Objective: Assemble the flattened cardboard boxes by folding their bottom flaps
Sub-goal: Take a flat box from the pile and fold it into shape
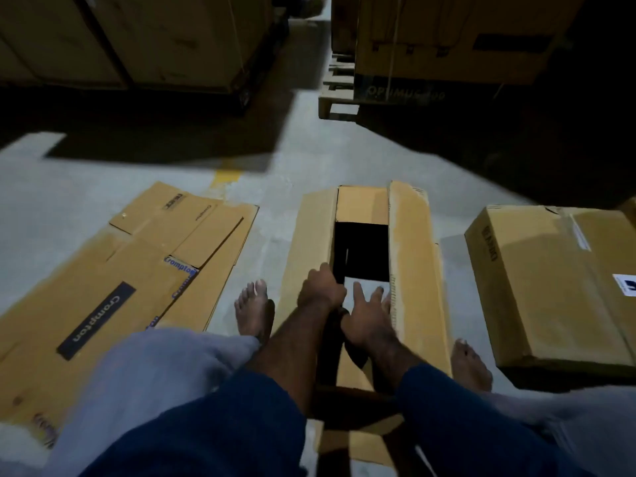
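A brown cardboard box [413,242] stands on the floor between my bare feet with its flaps partly folded and a dark opening in the middle. My left hand [321,287] grips the inner edge of the box's left long flap [309,235], fingers curled over it. My right hand [366,320] lies with fingers spread on the near short flap, beside the right long flap, which stands tilted up. A far short flap [361,204] is folded down at the back of the opening.
A stack of flattened Crompton cardboard boxes [120,270] lies on the floor to the left. An assembled closed box [557,280] stands to the right. Large cartons on pallets [447,39] and more cartons [137,39] rise behind, with a narrow aisle between them.
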A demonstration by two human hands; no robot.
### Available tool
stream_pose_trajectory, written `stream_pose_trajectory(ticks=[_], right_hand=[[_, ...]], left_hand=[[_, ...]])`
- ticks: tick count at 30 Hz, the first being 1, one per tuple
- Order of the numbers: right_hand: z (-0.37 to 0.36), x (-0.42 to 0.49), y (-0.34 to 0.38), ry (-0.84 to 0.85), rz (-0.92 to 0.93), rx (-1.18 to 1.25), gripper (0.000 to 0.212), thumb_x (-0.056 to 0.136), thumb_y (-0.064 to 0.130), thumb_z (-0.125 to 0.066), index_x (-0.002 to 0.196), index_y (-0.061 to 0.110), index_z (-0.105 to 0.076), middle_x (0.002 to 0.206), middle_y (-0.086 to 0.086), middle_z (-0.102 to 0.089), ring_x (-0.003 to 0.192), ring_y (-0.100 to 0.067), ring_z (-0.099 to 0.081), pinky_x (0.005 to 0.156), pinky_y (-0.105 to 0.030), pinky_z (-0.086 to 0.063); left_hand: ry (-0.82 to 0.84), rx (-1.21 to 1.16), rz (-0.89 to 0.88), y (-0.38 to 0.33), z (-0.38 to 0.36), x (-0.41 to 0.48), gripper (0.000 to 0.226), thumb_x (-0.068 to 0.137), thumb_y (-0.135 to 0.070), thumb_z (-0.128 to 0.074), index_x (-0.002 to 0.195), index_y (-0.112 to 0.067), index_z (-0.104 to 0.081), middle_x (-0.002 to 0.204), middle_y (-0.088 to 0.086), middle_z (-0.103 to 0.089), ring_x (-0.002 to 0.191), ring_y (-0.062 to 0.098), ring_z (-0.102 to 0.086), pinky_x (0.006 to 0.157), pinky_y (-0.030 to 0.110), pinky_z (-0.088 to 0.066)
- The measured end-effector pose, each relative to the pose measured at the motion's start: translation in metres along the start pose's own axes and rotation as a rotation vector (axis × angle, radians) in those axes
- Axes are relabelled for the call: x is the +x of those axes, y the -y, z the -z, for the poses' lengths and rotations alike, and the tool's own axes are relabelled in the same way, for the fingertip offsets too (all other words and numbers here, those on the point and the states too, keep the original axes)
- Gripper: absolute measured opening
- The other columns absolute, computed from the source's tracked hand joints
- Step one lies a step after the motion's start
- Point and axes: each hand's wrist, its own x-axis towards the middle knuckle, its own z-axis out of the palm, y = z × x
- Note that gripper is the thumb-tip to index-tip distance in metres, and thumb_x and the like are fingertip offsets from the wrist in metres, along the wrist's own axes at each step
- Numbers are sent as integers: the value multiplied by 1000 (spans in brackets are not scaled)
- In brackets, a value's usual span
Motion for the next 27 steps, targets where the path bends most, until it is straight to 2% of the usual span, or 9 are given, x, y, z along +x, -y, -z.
stream_pose_trajectory(ticks=[5, 8, 11, 14, 16, 18, 20, 23, 27], right_hand=[[45, -37, 3, -69, -16, -41, 79, 102, 34, -52, 164, 31, -4, 170, -14, 13, 155, -41, 12, 118, -57, -28], [63, -59, -23, -168, -39, -88, 80, 97, 26, -56, 164, 28, -12, 170, -17, 1, 156, -39, 1, 122, -53, -23], [67, -77, -57, -245, -42, -93, 74, 89, 21, -61, 156, 27, -32, 166, -18, -20, 155, -38, -10, 126, -51, -18], [69, -93, -79, -263, -34, -97, 68, 83, 17, -70, 145, 27, -44, 159, -14, -33, 153, -36, -19, 126, -52, -18], [68, -97, -91, -289, -54, -114, 74, 81, 18, -75, 146, 29, -42, 157, -12, -32, 150, -35, -23, 123, -54, -24], [65, -94, -102, -296, -87, -129, 74, 87, 22, -69, 153, 27, -35, 161, -12, -25, 151, -34, -22, 123, -53, -26], [59, -85, -111, -308, -135, -108, 76, 90, 22, -67, 156, 24, -31, 163, -12, -22, 151, -34, -22, 122, -51, -29], [54, -71, -115, -348, -202, -56, 71, 89, 16, -69, 152, 17, -37, 158, -12, -29, 144, -32, -34, 112, -46, -44], [55, -54, -118, -339, -287, 25, 43, 90, 12, -68, 129, 13, -50, 130, -11, -49, 113, -28, -56, 89, -38, -54]], left_hand=[[116, 121, -104, -2, 47, -48, 37, 95, -29, -61, 122, -7, -51, 125, 19, -60, 109, 35, -60, 74, 33, -44], [99, 225, -244, -21, 71, -79, 37, 96, -29, -62, 127, -11, -54, 128, 16, -61, 113, 32, -60, 81, 33, -48], [112, 466, -400, -37, 82, -110, 41, 97, -35, -62, 133, -16, -53, 130, 10, -59, 112, 27, -59, 90, 40, -53], [142, 639, -530, -42, 83, -127, 44, 98, -39, -60, 136, -21, -51, 130, 5, -57, 110, 22, -58, 89, 43, -54], [172, 612, -579, -44, 78, -131, 45, 99, -40, -60, 137, -20, -51, 128, 5, -59, 104, 19, -56, 85, 38, -53], [229, 514, -579, -52, 69, -128, 45, 99, -39, -61, 137, -18, -51, 127, 8, -61, 98, 18, -54, 80, 36, -49], [276, 524, -576, -64, 58, -123, 46, 99, -40, -60, 138, -17, -50, 130, 8, -60, 102, 19, -56, 80, 34, -47], [334, 652, -624, -78, 47, -119, 44, 101, -40, -57, 138, -16, -50, 134, 8, -57, 111, 22, -58, 85, 35, -50], [417, 710, -660, -91, 50, -115, 39, 102, -40, -57, 130, -12, -60, 123, 8, -64, 106, 22, -62, 88, 37, -54]])
